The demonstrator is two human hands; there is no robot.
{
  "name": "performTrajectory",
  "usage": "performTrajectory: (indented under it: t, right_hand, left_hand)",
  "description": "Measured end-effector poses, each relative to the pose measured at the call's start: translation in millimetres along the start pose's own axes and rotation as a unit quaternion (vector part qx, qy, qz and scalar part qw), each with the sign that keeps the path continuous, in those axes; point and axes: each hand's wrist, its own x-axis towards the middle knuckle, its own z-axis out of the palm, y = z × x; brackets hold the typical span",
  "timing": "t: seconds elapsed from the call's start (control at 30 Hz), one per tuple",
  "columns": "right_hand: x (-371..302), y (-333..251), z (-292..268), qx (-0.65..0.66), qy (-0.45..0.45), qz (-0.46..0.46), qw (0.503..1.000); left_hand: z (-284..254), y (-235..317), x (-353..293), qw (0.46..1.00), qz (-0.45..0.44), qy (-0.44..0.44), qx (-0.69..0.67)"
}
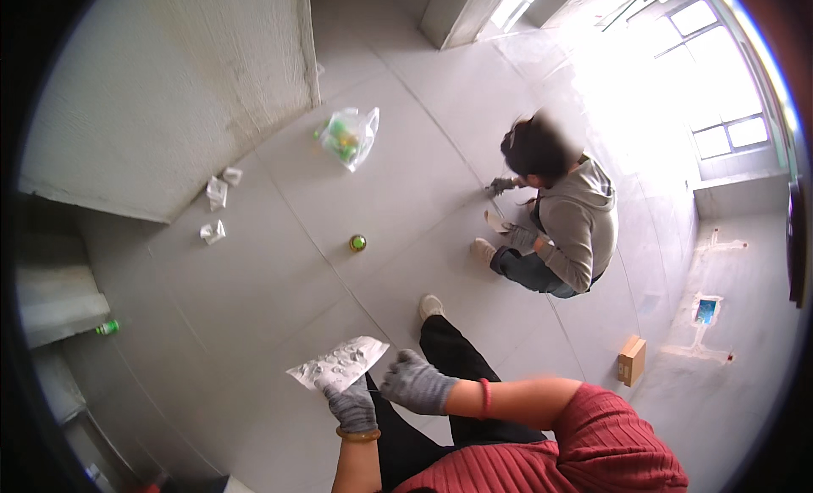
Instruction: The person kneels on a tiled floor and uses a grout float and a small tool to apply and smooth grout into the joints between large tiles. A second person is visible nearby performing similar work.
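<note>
My left hand (351, 406), in a grey knit glove, is closed on the near edge of a white sheet (326, 368) dotted with grey lumps. The sheet hangs above the floor, and part of my fingers is hidden beneath it. Just right of it, my right hand (415, 381), gloved the same way, is curled closed and apart from the sheet. A thin dark line shows beside its lower edge, but I cannot make out what it grips.
A co-worker (576, 213) crouches ahead right, holding a pale curved piece (496, 223). A round green-topped container (358, 242), a plastic bag (364, 141) and crumpled white pieces (216, 193) lie on the tiles. A green bottle (107, 327) is left; a cardboard box (632, 361) stands right.
</note>
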Motion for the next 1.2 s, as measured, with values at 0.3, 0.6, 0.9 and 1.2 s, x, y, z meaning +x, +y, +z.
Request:
performTrajectory:
  t: [0.3,0.6,0.9,1.2]
  right_hand:
    - [-192,-104,-67,0.061,0.000,0.364,0.929]
    - [-413,-164,141,0.400,0.120,0.680,0.603]
    - [-573,-214,305,0.592,-0.012,0.710,0.382]
    - [-727,-95,234,0.582,0.110,0.703,0.394]
  left_hand:
    - [-21,130,-47,0.683,-0.289,-0.011,-0.671]
    - [71,157,-81,0.963,-0.246,-0.024,-0.104]
    - [165,-26,-123,0.945,-0.317,-0.077,0.025]
    - [260,-304,-204,0.880,-0.450,-0.109,0.106]
